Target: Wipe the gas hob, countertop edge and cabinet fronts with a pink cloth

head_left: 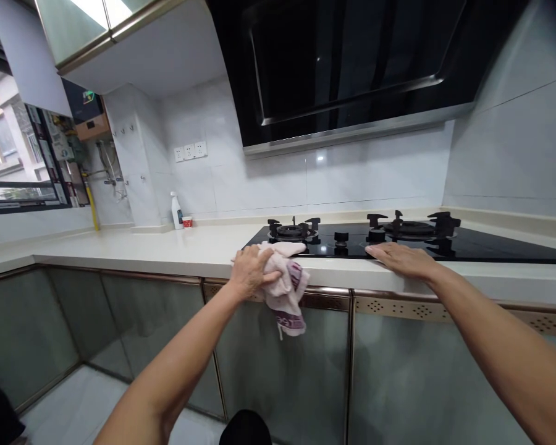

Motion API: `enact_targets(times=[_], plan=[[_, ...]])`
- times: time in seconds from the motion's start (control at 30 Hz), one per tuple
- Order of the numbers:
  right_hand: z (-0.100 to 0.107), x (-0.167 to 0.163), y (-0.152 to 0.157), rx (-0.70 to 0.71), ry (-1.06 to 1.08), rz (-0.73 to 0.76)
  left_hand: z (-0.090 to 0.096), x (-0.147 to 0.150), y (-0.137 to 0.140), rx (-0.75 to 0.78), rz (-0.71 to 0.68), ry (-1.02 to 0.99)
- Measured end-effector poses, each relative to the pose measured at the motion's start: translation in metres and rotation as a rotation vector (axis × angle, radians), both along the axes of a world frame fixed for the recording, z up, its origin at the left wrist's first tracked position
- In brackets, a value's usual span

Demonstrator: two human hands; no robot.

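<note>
Left hand (251, 271): fingers grasp cloth (283, 285), leaving its end hanging. Right hand (402, 259), at three o'clock: fingers released, apparently braced at stove (495, 242).

A black glass gas hob (495, 244) sits in a cream countertop (120, 247), under a slanted black range hood (352, 68) and above grey-green panelled cabinets (282, 371). A pink-and-purple fabric cloth (290, 284) hangs over the countertop's front edge at the hob's front left. Well left of the hob stand a white plastic bottle (176, 212) and a small red-and-white cup (187, 222).
</note>
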State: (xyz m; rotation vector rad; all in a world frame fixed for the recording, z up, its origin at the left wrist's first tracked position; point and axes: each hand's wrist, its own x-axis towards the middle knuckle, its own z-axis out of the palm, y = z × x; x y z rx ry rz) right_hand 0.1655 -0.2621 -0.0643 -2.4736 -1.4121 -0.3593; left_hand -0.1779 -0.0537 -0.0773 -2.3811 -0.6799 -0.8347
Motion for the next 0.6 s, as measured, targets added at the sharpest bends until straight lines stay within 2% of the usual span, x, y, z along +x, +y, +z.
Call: enact_targets(times=[0.13, 0.23, 0.37, 0.6], plan=[[0.002, -0.004, 0.000, -0.049, 0.095, 0.009, 0.005, -0.051, 0.040, -0.028, 0.134, 0.005], [0.001, -0.005, 0.001, -0.032, 0.104, 0.008, 0.006, -0.069, 0.054, -0.044, 0.201, -0.018], [-0.001, -0.003, 0.003, -0.007, 0.111, 0.011, -0.001, -0.063, 0.047, -0.022, 0.248, -0.113], [-0.002, 0.000, 0.005, -0.012, 0.126, 0.001, -0.007, -0.026, 0.007, -0.056, 0.235, -0.152]])
